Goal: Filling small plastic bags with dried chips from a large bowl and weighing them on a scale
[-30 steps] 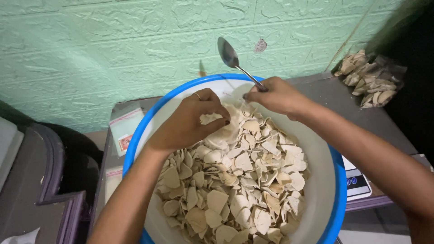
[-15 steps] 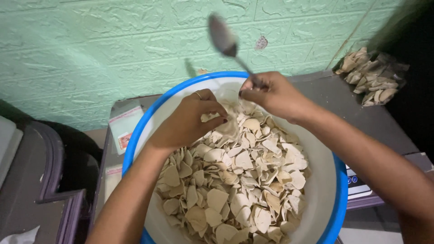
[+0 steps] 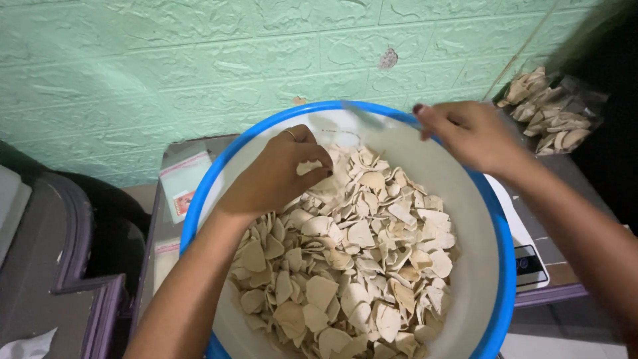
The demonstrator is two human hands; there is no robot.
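**Two hands over a basin of pale chips**

The left hand (image 3: pixel 276 174) is curled over the far side of the heap, fingers bent and drawn together around a few pale chips (image 3: pixel 345 252), one piece pinched at the fingertips. A ring shows on one finger. The chips, flat and heart-like in shape, fill the white basin with a blue rim (image 3: pixel 495 226), piled higher toward the left and far side.

The right hand (image 3: pixel 468 133) hovers at the far right rim, fingers closed on the handle of a spoon (image 3: pixel 372 119). The spoon is smeared by motion blur, so its bowl is hard to make out against the white wall of the basin.

To the far right, a clear bag of chips (image 3: pixel 551 113) lies on the grey table (image 3: pixel 571 173). A white scale (image 3: pixel 525 246) sits right of the basin, partly hidden by it. Small plastic packets (image 3: pixel 183 183) lie left of the basin. Both forearms are cut off by the near edge.
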